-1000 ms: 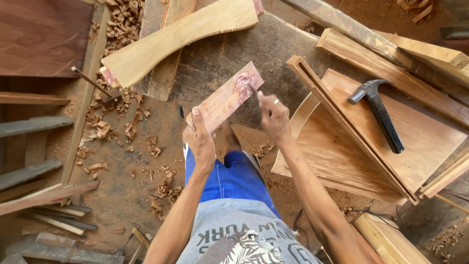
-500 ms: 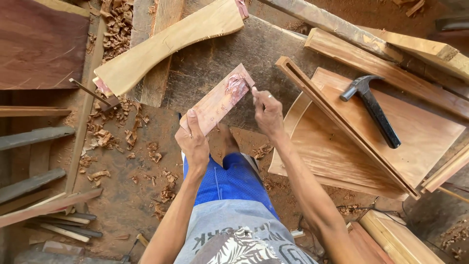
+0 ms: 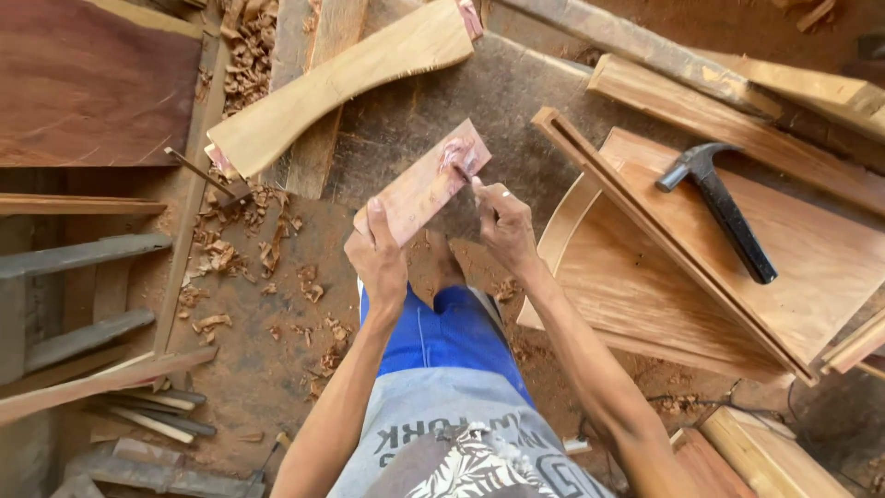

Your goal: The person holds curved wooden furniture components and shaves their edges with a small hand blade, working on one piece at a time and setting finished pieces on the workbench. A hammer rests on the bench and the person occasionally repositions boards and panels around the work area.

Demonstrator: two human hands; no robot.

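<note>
A small reddish wooden board point(image 3: 426, 180) is held up in front of me, tilted, over the dirt floor. My left hand point(image 3: 376, 254) grips its near lower end. My right hand point(image 3: 502, 224) holds its right edge, with fingertips pinching near the far end, where a pale scraped patch shows. Whether something small sits in those fingertips I cannot tell. Below the board are my blue shorts and one bare foot.
A black claw hammer point(image 3: 724, 207) lies on a wooden panel point(image 3: 793, 267) to the right. A long curved pale plank point(image 3: 332, 83) lies ahead. Wood shavings point(image 3: 249, 249) litter the floor at left, beside dark slats point(image 3: 83, 254) and a brown board point(image 3: 83, 83).
The board and both hands have shifted slightly toward me and downward; my right fingertips have moved along the board's far end. The view has tilted a little.
</note>
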